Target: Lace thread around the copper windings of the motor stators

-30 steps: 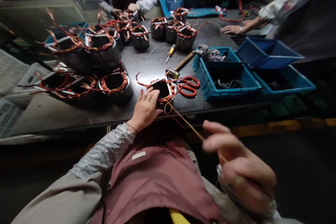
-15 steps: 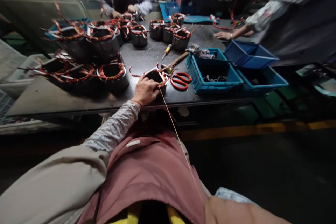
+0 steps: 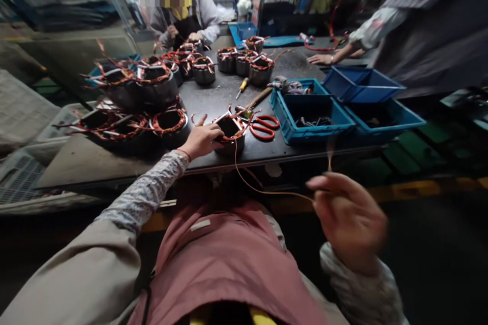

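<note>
A motor stator (image 3: 231, 148), dark with red-wrapped windings and white strips round its top, stands near the table's front edge. My left hand (image 3: 204, 140) holds it at its left rim, with one finger raised. From its front rim a thin pale cord (image 3: 263, 191) droops in a slack curve to my right hand (image 3: 348, 213). That hand is raised right of my lap, its fingers pinching the cord, and a blurred end sticks up above them. Red-handled scissors (image 3: 265, 128) lie just right of the stator, their blades partly hidden behind it.
Many similar stators (image 3: 168, 127) stand stacked at left, more (image 3: 261, 72) farther back. A yellow screwdriver (image 3: 243, 86) and a wooden handle (image 3: 260, 97) lie behind the scissors. Blue bins (image 3: 320, 134) occupy the right. One co-worker (image 3: 206, 10) sits opposite; another's hand (image 3: 320, 59) rests on the table.
My right hand has risen from beside my lap, and the cord, taut before, now hangs slack. My left hand has shifted to the stator's left side, one finger lifted. The view has tilted up.
</note>
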A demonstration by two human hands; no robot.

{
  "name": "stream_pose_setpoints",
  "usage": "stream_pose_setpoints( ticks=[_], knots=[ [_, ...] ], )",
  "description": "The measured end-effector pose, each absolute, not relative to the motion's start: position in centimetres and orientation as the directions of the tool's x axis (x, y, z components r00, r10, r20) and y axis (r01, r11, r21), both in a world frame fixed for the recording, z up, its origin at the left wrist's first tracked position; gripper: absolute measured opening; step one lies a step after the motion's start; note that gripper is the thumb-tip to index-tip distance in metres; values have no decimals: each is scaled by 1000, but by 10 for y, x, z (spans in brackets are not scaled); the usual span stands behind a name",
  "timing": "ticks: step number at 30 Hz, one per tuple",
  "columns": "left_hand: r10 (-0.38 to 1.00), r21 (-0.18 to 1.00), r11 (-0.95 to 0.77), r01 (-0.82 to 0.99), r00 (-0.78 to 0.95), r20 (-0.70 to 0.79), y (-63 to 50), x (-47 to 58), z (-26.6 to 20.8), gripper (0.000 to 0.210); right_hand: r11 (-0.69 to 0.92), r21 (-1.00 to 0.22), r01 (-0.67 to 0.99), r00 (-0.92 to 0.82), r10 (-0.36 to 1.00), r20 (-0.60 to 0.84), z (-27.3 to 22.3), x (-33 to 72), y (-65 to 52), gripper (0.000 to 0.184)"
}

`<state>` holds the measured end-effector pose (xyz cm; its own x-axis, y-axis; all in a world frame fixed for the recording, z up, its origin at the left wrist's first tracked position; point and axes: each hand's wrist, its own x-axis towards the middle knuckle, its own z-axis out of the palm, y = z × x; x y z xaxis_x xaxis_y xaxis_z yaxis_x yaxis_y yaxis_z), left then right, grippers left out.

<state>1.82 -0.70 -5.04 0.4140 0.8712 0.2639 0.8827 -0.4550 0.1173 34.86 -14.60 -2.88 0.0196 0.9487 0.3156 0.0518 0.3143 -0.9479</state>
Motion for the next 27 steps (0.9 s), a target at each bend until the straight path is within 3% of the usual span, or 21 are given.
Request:
stream_pose_setpoints(
  ticks=[4,8,13,17,21,27],
  knots=[
    [858,181,-485,856,424,292,-4,25,-58,20,283,-951,125,-48,959,279,-51,299,-97,28],
    [858,208,-475,855,398,323,-8,37,-61,17,353,-884,307,-146,935,323,-60,277,-73,15],
    [764,121,-573,811,474,437,-8,39,-57,17,476,-727,496,-153,872,466,-62,273,-68,19],
    [703,110,-644,757,529,475,-4,40,-57,27,500,-701,508,-183,858,480,-66,273,-71,20],
    [701,148,-659,737,530,478,-1,40,-56,27,504,-712,489,-187,858,479,-72,272,-73,19],
    [715,110,-636,764,530,456,-2,39,-53,25,452,-762,464,-178,890,420,-81,267,-71,21]
  ],
)
